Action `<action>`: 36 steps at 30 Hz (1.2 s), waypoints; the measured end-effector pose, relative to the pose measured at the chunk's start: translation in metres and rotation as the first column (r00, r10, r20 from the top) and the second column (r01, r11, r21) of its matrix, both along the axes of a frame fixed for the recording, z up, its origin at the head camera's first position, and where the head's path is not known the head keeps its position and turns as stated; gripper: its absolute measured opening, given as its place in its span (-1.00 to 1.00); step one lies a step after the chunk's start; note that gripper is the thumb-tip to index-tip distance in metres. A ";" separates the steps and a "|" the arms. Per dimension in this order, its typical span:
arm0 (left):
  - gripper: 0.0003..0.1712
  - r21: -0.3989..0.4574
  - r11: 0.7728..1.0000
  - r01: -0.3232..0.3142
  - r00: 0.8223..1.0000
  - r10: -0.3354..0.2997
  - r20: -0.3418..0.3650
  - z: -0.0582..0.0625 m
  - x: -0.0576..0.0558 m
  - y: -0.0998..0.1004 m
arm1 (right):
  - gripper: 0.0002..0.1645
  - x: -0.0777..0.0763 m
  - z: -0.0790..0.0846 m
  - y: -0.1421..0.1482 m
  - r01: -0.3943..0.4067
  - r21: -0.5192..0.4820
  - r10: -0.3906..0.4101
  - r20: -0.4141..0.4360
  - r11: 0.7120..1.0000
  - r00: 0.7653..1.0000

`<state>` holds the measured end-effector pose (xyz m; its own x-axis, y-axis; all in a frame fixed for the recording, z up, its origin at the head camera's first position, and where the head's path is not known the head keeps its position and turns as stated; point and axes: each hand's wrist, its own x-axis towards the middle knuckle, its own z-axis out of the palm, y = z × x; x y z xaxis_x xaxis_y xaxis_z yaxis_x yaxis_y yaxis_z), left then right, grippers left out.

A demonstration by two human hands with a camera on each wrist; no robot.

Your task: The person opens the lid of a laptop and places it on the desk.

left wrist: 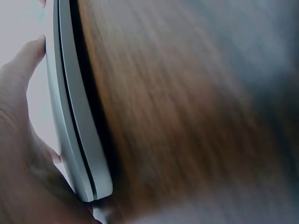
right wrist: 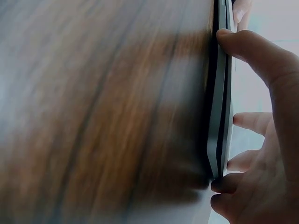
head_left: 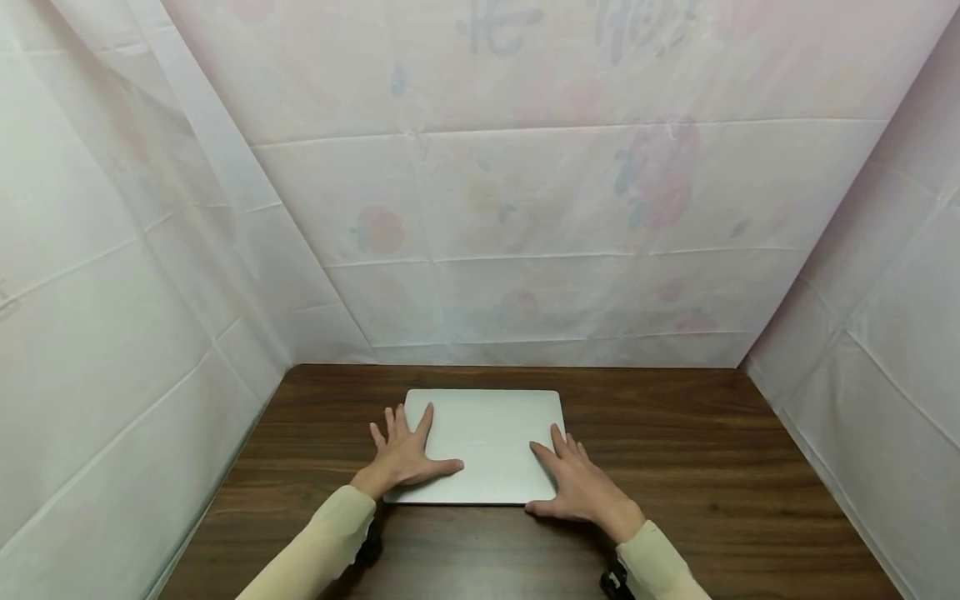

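A closed silver laptop (head_left: 487, 442) lies flat on the dark wooden table (head_left: 712, 467), near its far edge. The left hand (head_left: 405, 454) rests on the laptop's left portion, fingers spread and straight, grasping nothing. The right hand (head_left: 581, 487) lies at the laptop's near right corner, fingers extended on the lid, thumb (right wrist: 247, 46) against the front edge.

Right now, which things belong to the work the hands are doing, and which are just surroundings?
In hand:
closed silver laptop
left hand, flat on the lid
right hand, fingers on the lid, thumb at the front edge

Surroundings:
wooden table
white sheets around the table
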<state>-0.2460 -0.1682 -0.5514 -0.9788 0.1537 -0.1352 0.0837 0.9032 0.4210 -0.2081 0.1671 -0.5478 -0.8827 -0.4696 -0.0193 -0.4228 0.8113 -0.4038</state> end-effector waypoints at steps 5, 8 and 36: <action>0.49 0.006 1.000 0.006 1.000 -0.006 0.000 0.001 0.000 0.006 | 0.20 0.002 0.000 0.005 -0.002 -0.004 0.002 -0.001 1.000 1.000; 0.49 0.010 1.000 0.007 1.000 -0.007 -0.001 0.002 0.001 0.009 | 0.20 0.003 0.001 0.008 0.000 -0.006 0.000 0.003 1.000 1.000; 0.50 0.033 0.999 0.028 1.000 -0.027 -0.013 0.002 0.007 0.036 | 0.19 0.010 0.003 0.035 0.012 -0.013 -0.012 -0.009 1.000 1.000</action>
